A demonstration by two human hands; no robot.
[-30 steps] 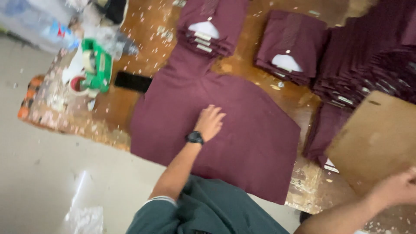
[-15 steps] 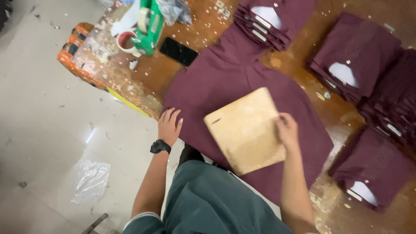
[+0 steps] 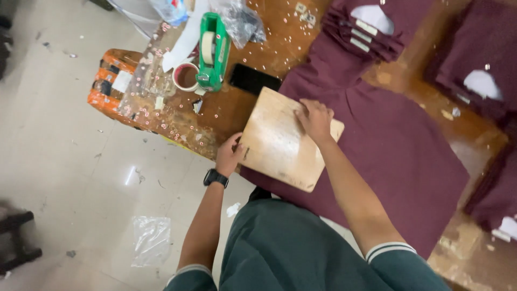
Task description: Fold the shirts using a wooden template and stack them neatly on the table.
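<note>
A maroon garment (image 3: 398,151) lies spread flat on a worn wooden table (image 3: 253,108). A light wooden board (image 3: 280,143) rests on the garment's left part. My left hand (image 3: 230,155), with a black watch on the wrist, grips the board's left edge. My right hand (image 3: 315,119) presses down on the board's upper right part, fingers curled on its surface.
A black phone (image 3: 253,80) lies just beyond the board. A green tape dispenser (image 3: 211,51), a tape roll (image 3: 186,76) and clear plastic bags sit at the table's left end. Stacks of folded maroon garments (image 3: 366,27) line the far and right sides. Tiled floor (image 3: 70,178) lies left.
The board has slid left across the garment to its left edge. My left hand has left the table edge and taken the board's edge; my right hand stays on the board.
</note>
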